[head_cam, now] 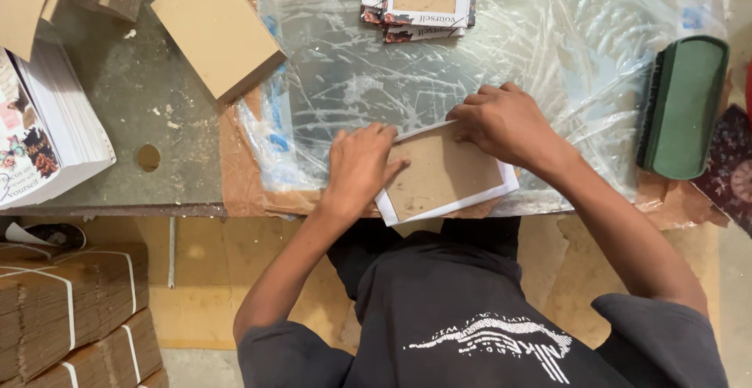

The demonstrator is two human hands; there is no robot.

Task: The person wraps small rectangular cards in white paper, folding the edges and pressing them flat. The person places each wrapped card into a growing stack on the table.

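A brown cardboard panel (442, 173) lies on a white sheet whose edges (458, 204) show around it, at the near edge of the table. My left hand (359, 165) presses flat on the panel's left side, fingers over the sheet's left border. My right hand (501, 122) presses down on the panel's top right corner, fingers curled over the folded white edge. Both lie on a clear plastic film (407, 75) smeared with white glue streaks.
A stack of finished printed covers (419, 0) sits at the far middle. A thick pile of brown boards (215, 28) lies far left, a stack of printed sheets (47, 133) at the left edge. A green brush block (683, 106) is at right. Tied cardboard bundles (74, 310) sit below left.
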